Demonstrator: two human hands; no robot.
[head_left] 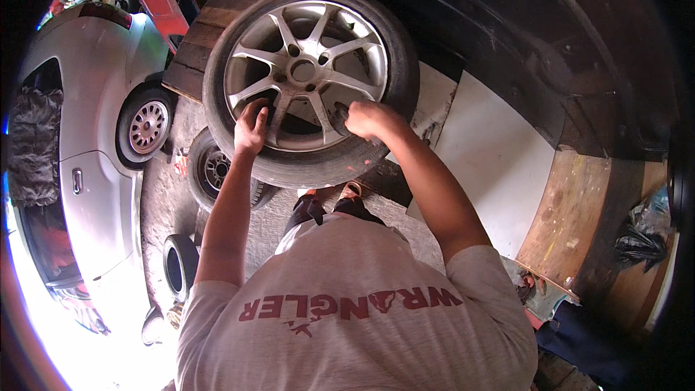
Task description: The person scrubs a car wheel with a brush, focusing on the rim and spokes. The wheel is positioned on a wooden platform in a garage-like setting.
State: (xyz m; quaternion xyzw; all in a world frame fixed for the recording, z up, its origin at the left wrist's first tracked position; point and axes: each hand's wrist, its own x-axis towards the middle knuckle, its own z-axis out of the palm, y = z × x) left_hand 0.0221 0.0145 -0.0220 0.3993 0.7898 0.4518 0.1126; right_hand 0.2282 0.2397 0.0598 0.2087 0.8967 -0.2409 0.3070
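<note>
A wheel (311, 78) lies face up in front of the person, beyond the body, and both hands are at its near half. The left hand (251, 127) is at the near left of the silver rim (318, 107), its fingers curled over the edge toward an opening between two spokes; the fingertips are partly hidden, so whether they grip the metal cannot be told. The right hand (368, 120) is at the near right of the rim, closed with its fingers bunched around a dark grey piece (340, 114), too small to identify, beside a near spoke. The hub lies between the two hands and farther off, and the black tyre (297, 171) passes under both wrists, its near edge closer to the body than either hand.

Wooden planks (194, 65) show past the tyre on the far left, and a white panel (492, 163) stretches to the right. Below and left of the wheel, on the floor (279, 235), is a second wheel (206, 170), with a loose tyre (172, 266) nearer. A silver car (98, 127) stands farther left.
</note>
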